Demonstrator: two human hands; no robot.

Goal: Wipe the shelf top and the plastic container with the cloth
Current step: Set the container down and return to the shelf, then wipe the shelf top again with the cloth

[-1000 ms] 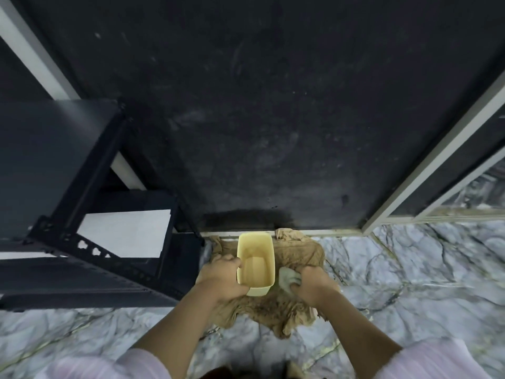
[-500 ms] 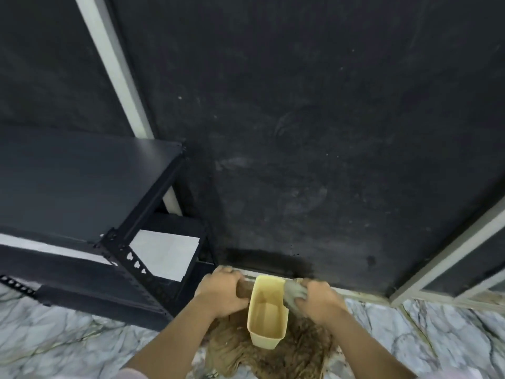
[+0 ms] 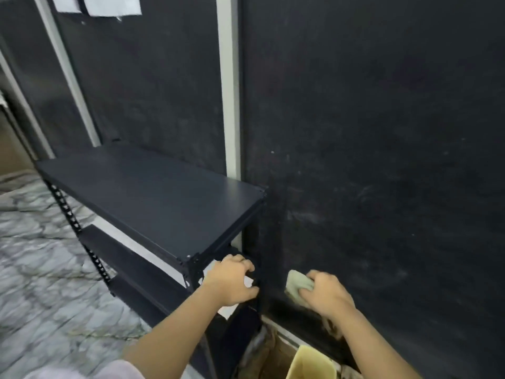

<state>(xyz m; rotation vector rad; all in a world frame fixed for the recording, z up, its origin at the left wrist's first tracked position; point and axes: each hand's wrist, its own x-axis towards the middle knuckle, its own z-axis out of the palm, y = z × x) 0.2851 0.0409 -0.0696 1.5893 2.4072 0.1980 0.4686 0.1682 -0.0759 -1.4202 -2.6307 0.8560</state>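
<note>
The black shelf top (image 3: pixel 153 198) stretches left of centre against the dark wall. My left hand (image 3: pixel 232 280) hovers just below its near right corner, fingers loosely curled and holding nothing. My right hand (image 3: pixel 325 295) grips a pale green cloth (image 3: pixel 296 285) in front of the dark wall, right of the shelf. The yellow plastic container (image 3: pixel 311 363) stands on a brown rag (image 3: pixel 262 351) on the floor at the bottom edge, below my right forearm; only its upper part shows.
Lower black shelves (image 3: pixel 123 258) and perforated posts (image 3: pixel 68 212) sit under the top. A white strip (image 3: pixel 229 86) runs up the dark wall. Marble floor (image 3: pixel 41 269) spreads to the left. Papers (image 3: pixel 109 4) hang at the top left.
Both hands have let go of the yellow container and risen toward the shelf. The container stays on the brown rag. The view has swung up and left.
</note>
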